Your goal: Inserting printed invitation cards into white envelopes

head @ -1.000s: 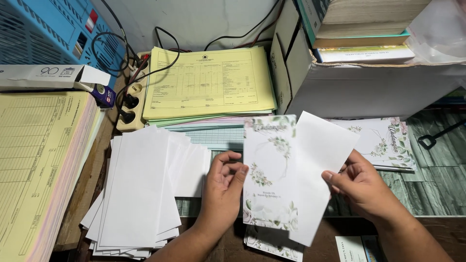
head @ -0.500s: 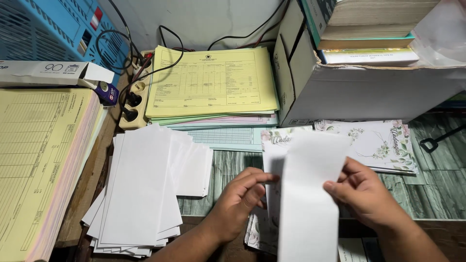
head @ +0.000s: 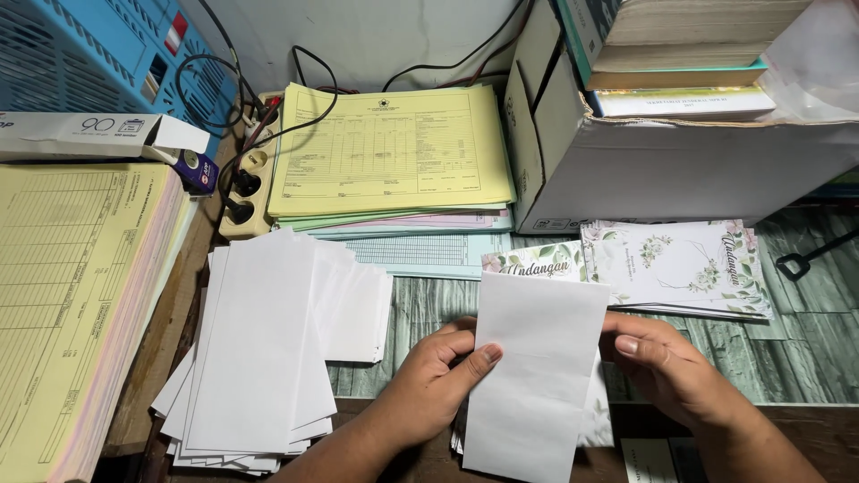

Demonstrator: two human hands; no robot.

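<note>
A folded white paper sheet [head: 537,376] stands upright in front of me, held between both hands. My left hand [head: 438,376] pinches its left edge with the thumb on the front. My right hand [head: 667,367] grips its right edge. A floral card [head: 528,262] peeks out just above the sheet, with more card edges showing below it. To the left lies a fanned pile of white folded sheets [head: 268,349]. A stack of floral cards [head: 680,266] rests to the right, beyond my right hand.
A thick pad of yellow forms [head: 63,304] fills the left side. Another yellow form stack [head: 389,152] lies at the back. A power strip [head: 246,188] with black cables sits beside it. A white cardboard box [head: 680,170] holding books stands at the back right.
The floral card that was open beside the white sheet is now behind it. The white sheet has come upright and centred, and both hands have closed in on its edges.
</note>
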